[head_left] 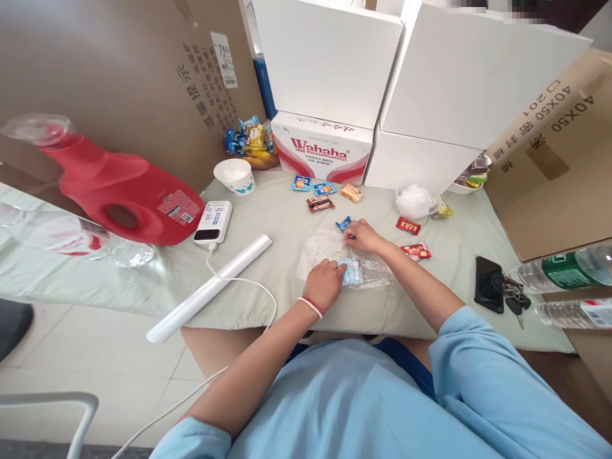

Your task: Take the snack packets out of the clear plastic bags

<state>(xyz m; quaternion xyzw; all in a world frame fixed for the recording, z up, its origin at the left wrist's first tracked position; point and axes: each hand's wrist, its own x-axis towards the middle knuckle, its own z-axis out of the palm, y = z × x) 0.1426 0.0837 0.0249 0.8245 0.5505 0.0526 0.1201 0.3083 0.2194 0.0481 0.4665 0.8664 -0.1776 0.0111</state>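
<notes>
My left hand [324,282] rests on a clear plastic bag [325,250] lying flat on the pale green table cover [268,268], with its fingers pinching a light blue snack packet [352,272] at the bag. My right hand [364,237] reaches forward and grips a small blue wrapped candy [343,223] just beyond the bag. Loose snack packets lie farther back: two blue ones [313,185], a brown one [320,203], an orange one [351,192]. Two red packets [412,237] lie to the right of my right hand.
A red detergent jug [129,191], a white power bank [213,221] with cable, a white roll [210,288] and a paper cup [234,175] sit at left. White boxes [329,64] and a Wahaha carton [321,150] stand behind. A phone [488,284], keys and water bottles [564,271] lie at right.
</notes>
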